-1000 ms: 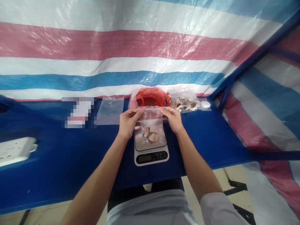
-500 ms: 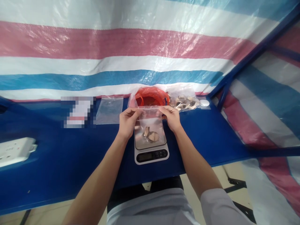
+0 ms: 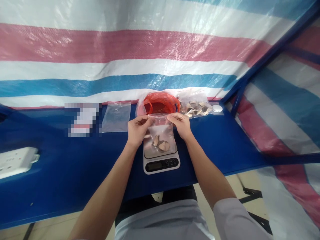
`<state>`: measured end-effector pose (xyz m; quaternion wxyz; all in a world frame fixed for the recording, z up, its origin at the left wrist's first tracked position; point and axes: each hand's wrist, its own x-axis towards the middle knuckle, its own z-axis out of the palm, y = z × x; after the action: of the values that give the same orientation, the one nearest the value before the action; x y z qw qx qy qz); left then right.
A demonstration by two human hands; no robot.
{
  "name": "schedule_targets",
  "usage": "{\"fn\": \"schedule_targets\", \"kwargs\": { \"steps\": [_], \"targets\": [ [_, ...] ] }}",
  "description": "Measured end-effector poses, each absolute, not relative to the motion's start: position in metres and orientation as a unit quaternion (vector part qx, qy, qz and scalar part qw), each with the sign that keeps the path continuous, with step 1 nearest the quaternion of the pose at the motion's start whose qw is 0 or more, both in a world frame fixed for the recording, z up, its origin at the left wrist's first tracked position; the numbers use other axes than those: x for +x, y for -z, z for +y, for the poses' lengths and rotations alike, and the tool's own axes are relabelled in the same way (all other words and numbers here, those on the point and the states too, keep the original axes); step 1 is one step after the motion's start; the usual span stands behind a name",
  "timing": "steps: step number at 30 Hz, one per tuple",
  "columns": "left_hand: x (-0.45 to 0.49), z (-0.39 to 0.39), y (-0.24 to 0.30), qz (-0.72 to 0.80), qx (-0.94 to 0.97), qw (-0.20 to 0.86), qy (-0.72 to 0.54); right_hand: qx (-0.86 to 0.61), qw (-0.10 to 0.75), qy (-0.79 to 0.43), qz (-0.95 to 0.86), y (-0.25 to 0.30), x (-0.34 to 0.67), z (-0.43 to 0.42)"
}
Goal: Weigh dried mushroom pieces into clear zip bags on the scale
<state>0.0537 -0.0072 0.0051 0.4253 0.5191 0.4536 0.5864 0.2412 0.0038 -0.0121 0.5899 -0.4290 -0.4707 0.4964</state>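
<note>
A small clear zip bag (image 3: 161,133) with a few pale sliced pieces (image 3: 161,144) in it lies on a small digital scale (image 3: 161,163) on the blue table (image 3: 62,166). My left hand (image 3: 137,130) pinches the bag's top edge at the left. My right hand (image 3: 180,125) pinches the same edge at the right. Both hands have their fingers pressed together on the bag's mouth. Just behind the bag stands an open red plastic bag (image 3: 160,102).
An empty clear bag (image 3: 116,117) lies flat to the left. A clear bag of pale slices (image 3: 196,108) and a white lid (image 3: 217,108) sit at the right rear. A white power strip (image 3: 16,160) lies far left. Striped tarpaulin hangs behind.
Both hands have shifted slightly closer together along the bag's top edge. The bag and scale stay in place.
</note>
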Motion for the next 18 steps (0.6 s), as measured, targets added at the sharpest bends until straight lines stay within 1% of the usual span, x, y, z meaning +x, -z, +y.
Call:
{"fn": "schedule_targets", "kwargs": {
  "steps": [11, 18],
  "targets": [
    [0.0564, -0.0098, -0.0046, 0.435, 0.519, 0.395, -0.620, -0.424, 0.585, -0.491, -0.488, 0.0099, 0.2381, 0.0008],
    [0.0552, -0.0108, -0.0087, 0.458, 0.534, 0.398, -0.589, -0.419, 0.594, -0.474, -0.497, 0.0093, 0.2376, 0.0000]
  ]
}}
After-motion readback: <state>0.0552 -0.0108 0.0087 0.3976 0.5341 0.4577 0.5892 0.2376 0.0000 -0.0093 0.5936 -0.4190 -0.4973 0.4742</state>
